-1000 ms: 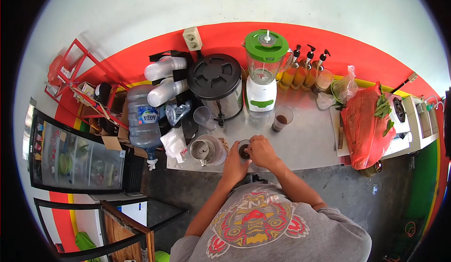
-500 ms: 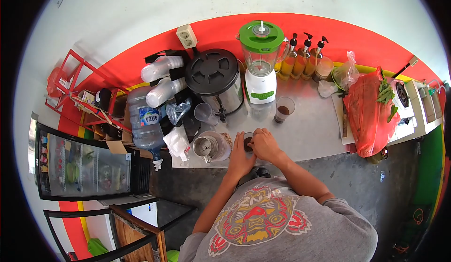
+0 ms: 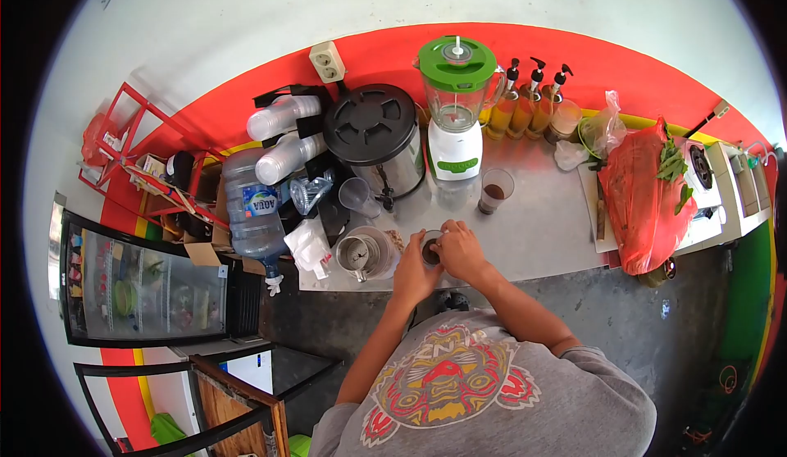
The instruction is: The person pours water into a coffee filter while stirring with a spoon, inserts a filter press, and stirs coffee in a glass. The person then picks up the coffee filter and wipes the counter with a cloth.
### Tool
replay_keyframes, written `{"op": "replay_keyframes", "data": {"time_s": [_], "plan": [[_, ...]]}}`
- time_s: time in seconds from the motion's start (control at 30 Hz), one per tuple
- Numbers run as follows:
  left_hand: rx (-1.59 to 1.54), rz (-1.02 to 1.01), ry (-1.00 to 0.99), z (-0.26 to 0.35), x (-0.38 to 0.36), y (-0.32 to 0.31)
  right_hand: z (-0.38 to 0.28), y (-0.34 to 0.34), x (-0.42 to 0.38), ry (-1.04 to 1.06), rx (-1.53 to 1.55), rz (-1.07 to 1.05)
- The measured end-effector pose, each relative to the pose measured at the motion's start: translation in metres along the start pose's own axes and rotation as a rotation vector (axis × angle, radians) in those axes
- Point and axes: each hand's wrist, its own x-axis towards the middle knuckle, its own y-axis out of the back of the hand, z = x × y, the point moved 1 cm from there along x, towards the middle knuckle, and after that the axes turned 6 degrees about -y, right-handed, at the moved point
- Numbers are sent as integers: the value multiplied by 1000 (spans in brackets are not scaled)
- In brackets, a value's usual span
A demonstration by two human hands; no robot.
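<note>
A plastic cup with dark contents (image 3: 430,246) stands near the front edge of the metal table (image 3: 537,248). My left hand (image 3: 413,275) is wrapped round its left side. My right hand (image 3: 461,252) is closed at the cup's right rim, its fingertips pinched over the opening; anything between them is too small to make out. Left of my hands sits a clear container with a metal cup (image 3: 358,254) in it. Farther back, a second cup of dark liquid (image 3: 493,194) stands alone.
A green-lidded blender (image 3: 456,141), a steel drum with a black lid (image 3: 371,125) and pump bottles (image 3: 525,111) line the back. On the left lie stacked cups (image 3: 284,118) and a water jug (image 3: 250,211). A red bag (image 3: 645,199) is at the right.
Both hands and the cup between them have shifted slightly to the left. The right fingers remain at the rim. Other objects stay where they were.
</note>
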Motion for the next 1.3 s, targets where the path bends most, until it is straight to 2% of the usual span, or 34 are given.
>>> {"op": "replay_keyframes", "data": {"time_s": [0.03,0.07,0.13,0.27,0.33,0.37,0.43,0.57,0.63,0.73,0.87,0.93,1.07,1.13,1.3], "plan": [[5,-5,11,1,1,0,0,1,-2,-63,-36,-85],[4,-9,9,-1,1,0,0,1,-3,-67,-36,-83],[-3,-4,0,-3,4,0,0,4,-3,59,100,48],[3,-21,32,-2,3,-1,4,-3,-2,71,115,152],[-23,3,24,-7,3,-4,3,-2,-3,-77,-48,-85],[-20,2,21,-7,2,-4,1,1,-4,-77,-46,-81],[10,18,23,-7,2,-3,-4,6,-5,19,83,39],[-53,-34,93,1,0,3,3,-4,-2,83,71,116],[-32,-51,-1,-8,1,3,9,-10,3,-50,29,-81],[79,-51,-130,-15,0,9,-3,10,-4,44,39,-8],[107,-57,-184,-13,5,13,1,1,-6,25,-58,-56],[99,-148,-62,-8,6,15,3,2,-2,68,19,-70],[93,-84,0,4,4,16,3,9,1,49,66,7],[111,-76,56,6,3,14,5,4,3,-50,30,-96],[124,-20,45,6,-4,11,5,13,8,62,112,-57]]}}
